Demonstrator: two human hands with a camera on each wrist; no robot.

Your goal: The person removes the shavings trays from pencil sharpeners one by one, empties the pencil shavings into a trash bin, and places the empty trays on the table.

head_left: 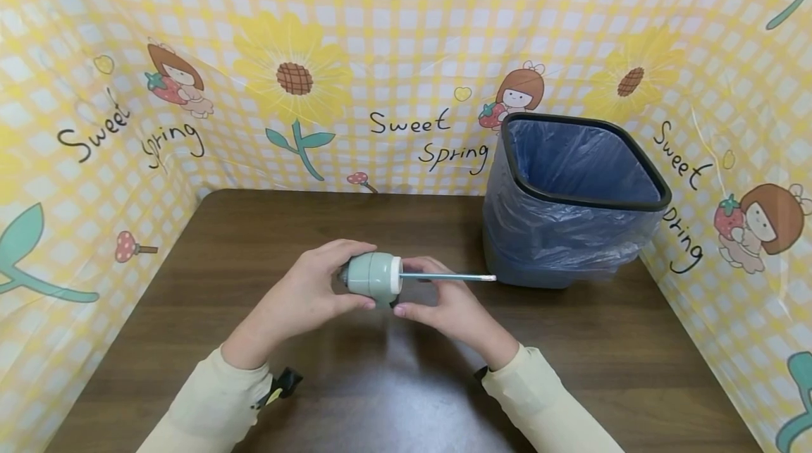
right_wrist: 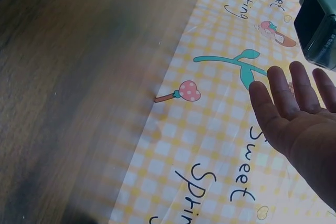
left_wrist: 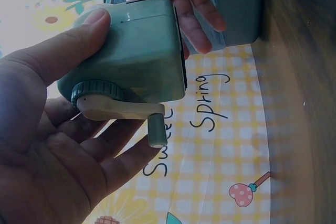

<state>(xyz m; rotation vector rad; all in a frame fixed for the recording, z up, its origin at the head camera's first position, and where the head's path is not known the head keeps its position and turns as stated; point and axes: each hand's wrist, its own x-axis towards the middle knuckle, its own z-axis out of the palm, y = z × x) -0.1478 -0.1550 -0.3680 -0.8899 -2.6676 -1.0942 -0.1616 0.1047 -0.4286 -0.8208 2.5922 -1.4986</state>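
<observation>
My left hand (head_left: pixel 304 294) grips a mint-green crank pencil sharpener (head_left: pixel 370 275) above the table, thumb on one side and fingers on the other. A blue pencil (head_left: pixel 444 276) sticks out of the sharpener's white front, its pale end pointing right. The left wrist view shows the cream crank (left_wrist: pixel 115 108) with a green knob (left_wrist: pixel 156 130) near the left fingers. Just right of the sharpener is my right hand (head_left: pixel 459 308), fingers loosely extended, holding nothing. In the right wrist view its fingers (right_wrist: pixel 287 95) stand apart from the sharpener's dark base (right_wrist: pixel 310 27).
At the back right of the brown wooden table (head_left: pixel 222 368) stands a grey bin (head_left: pixel 529 271) with a black rim and a bluish plastic liner (head_left: pixel 571 234). A yellow checked cloth (head_left: pixel 393 51) with printed flowers and figures surrounds the table's back and sides.
</observation>
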